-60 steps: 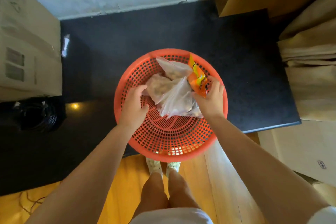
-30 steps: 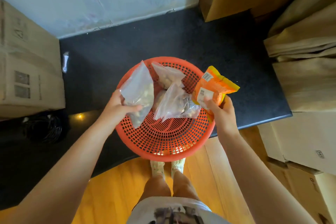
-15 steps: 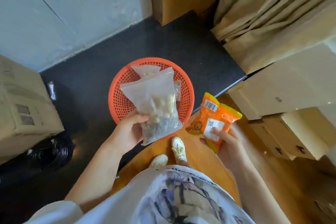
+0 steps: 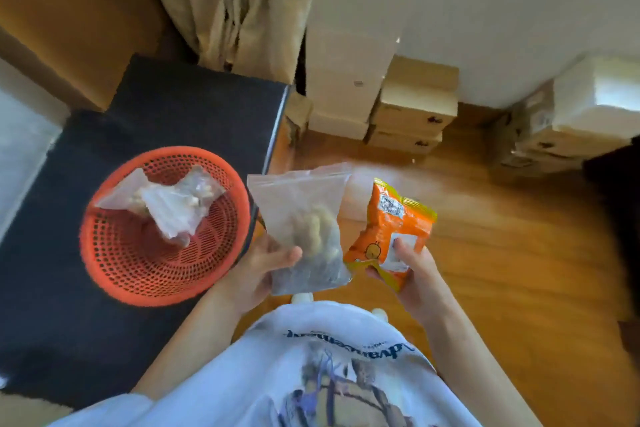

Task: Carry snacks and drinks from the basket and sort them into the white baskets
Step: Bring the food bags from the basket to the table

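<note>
Basket (image 4: 114, 253): on the dark mat, 2 clear bags left inside.
Clear bag (image 4: 304, 229): pinched by left hand (image 4: 256, 270), off the basket.
Orange packet (image 4: 391, 232): gripped by right hand (image 4: 412, 274).
Progress: 2 snacks lifted, unsorted; white baskets unseen.

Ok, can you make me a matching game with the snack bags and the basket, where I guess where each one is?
Things:
1. clear bag of nuts
2. orange snack packet
3. red basket
4. two clear bags

Places:
A. on the black mat
B. in the right hand
C. inside the basket
D. in the left hand

Pairs: 1-D, 2-B, 3-A, 4-C
</note>
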Demonstrator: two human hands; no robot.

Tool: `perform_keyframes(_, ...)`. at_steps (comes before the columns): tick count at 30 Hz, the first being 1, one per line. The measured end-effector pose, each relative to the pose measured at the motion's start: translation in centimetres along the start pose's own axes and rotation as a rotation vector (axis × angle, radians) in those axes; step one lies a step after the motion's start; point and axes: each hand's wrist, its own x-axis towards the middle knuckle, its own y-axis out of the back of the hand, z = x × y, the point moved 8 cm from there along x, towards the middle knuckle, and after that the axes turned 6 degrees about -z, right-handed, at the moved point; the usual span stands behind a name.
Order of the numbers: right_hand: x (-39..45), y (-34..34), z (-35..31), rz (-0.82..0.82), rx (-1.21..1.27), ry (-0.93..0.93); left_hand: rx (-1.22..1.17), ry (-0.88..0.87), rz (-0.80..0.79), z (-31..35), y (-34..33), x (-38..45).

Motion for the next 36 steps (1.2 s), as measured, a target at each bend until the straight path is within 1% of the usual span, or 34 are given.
perform_keyframes(5, -10.1, 10.3, 1.4, 0.374, 0.089, 0.140, 0.208, 0.198, -0.180, -5.1, -8.6, 3.7)
perform_keyframes(9, -20.5, 17.5, 4.8, 0.656, 0.174, 0.193, 0.352, 0.314, -0.315, -10.2, -17.3, 5.5)
perform_keyframes(13, -31.3, 23.8, 9.3, 0.878, 0.317, 0.276, 0.476, 0.398, -0.446, -17.4, -27.7, 5.1)
perform_keyframes(16, -38.5, 28.0, 12.8, 1.019, 0.400, 0.301, 0.541, 0.463, -0.536, -23.7, -35.5, 3.3)
perform_keyframes(20, -46.4, 32.7, 16.9, 1.141, 0.526, 0.350, 0.640, 0.535, -0.661, -30.8, -44.7, 0.7)
perform_keyframes(23, -50.5, 35.0, 19.1, 1.206, 0.595, 0.370, 0.696, 0.563, -0.746, -34.0, -49.9, -0.8)
perform_keyframes(27, -54.2, 37.7, 21.5, 1.287, 0.687, 0.395, 0.771, 0.585, -0.843, -37.0, -54.9, -1.4)
perform_keyframes(30, -56.3, 39.6, 23.0, 1.319, 0.757, 0.425, 0.828, 0.603, -0.882, -39.2, -58.0, -1.0)
perform_keyframes(36, -60.6, 45.1, 23.7, 1.437, 0.835, 0.443, 0.881, 0.603, -0.970, -44.5, -66.3, 1.3)
